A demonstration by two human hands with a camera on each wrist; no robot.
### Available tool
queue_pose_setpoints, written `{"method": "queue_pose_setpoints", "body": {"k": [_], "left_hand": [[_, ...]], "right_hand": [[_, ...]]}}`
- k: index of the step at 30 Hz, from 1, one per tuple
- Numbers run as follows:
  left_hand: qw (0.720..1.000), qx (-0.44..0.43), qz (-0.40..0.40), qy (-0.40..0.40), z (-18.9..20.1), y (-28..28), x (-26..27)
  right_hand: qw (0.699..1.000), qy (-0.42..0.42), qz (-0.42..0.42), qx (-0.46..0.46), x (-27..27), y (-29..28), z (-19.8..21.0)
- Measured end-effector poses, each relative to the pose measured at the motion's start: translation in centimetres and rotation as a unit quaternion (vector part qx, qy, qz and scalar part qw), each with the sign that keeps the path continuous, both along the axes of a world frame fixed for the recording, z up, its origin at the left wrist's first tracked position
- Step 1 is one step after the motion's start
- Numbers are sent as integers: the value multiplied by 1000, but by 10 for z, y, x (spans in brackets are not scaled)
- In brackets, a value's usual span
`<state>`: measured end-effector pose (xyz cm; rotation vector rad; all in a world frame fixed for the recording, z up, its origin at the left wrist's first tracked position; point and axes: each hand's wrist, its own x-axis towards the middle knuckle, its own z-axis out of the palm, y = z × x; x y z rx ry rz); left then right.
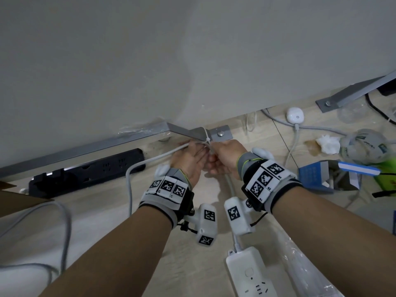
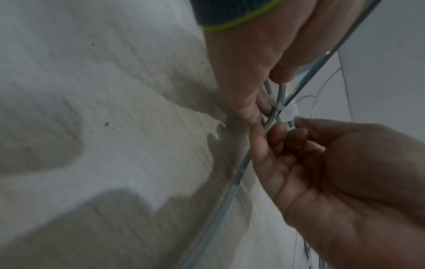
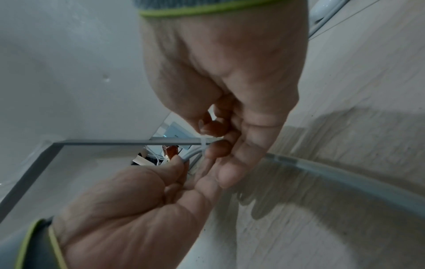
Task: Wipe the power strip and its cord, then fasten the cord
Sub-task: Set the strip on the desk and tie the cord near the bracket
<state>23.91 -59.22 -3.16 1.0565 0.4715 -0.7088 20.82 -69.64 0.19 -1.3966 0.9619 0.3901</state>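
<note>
At the metal bracket (image 1: 199,133), both hands' fingers apparently pinch the cable tie (image 1: 206,133).

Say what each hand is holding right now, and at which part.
The right hand pinches the white cable tie by its tail, beside the metal bracket. The left hand holds the grey cord at the tie.

Floor under a desk, in an office or home workroom.
Wood-look floor (image 1: 267,136), grey metal desk foot (image 1: 214,133), black power strip (image 1: 90,172) and litter along the wall (image 1: 150,50).
</note>
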Motion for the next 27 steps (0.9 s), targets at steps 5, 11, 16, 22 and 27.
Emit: {"method": "queue_pose_setpoints", "body": {"k": [5, 11, 16, 22, 27], "left_hand": [[999, -33, 20, -8, 1, -3, -9], [999, 0, 24, -46, 1, 0, -4], [996, 54, -26, -71, 3, 5, -6], [996, 39, -60, -48, -2, 10, -2], [998, 24, -56, -26, -3, 7, -3]], "right_hand": [[999, -36, -6, -1, -3, -1, -4], [997, -52, 15, -49, -2, -2, -9], [993, -90, 15, -76, -9, 0, -13], [993, -96, 38, -56, -16, -3, -15], [992, -77, 93, 26, -15, -15, -10]]}}
